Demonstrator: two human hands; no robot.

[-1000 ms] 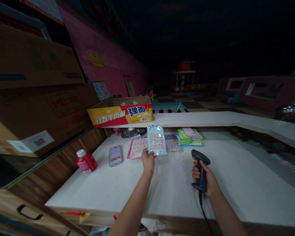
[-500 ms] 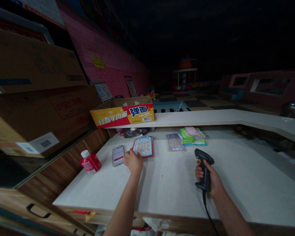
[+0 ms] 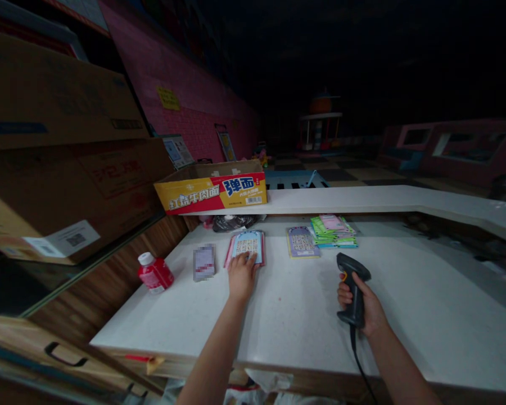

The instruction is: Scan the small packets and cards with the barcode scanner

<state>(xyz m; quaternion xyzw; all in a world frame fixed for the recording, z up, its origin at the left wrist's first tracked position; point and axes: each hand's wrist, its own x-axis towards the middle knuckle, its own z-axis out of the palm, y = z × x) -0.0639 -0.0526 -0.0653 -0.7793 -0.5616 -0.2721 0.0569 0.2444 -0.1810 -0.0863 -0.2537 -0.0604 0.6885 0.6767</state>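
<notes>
My right hand [image 3: 371, 311] is wrapped round the handle of a black barcode scanner [image 3: 352, 289], held over the white desk [image 3: 290, 315]. A cord runs down from the scanner's grip. With fingers apart, my left hand [image 3: 241, 277] rests on the near edge of a light-blue booklet [image 3: 248, 243] printed with rows of small pictures. Something with a red edge shows beneath that booklet. Right of it lies a purple booklet [image 3: 302, 243], beside a messy pile of green and pink packets [image 3: 332, 230]. A phone [image 3: 204, 262], blurred out, lies left of my left hand.
A red bottle with a white cap [image 3: 155, 273] stands at the desk's left. An open yellow-and-red carton [image 3: 213, 194] sits on the raised white ledge [image 3: 362, 198]. Large cardboard boxes [image 3: 67, 191] are stacked at left. Dark items lie under the ledge at right.
My left hand has moved right, from between the phone and the booklet onto the booklet's near edge. The right hand still holds the scanner. The view has shifted slightly.
</notes>
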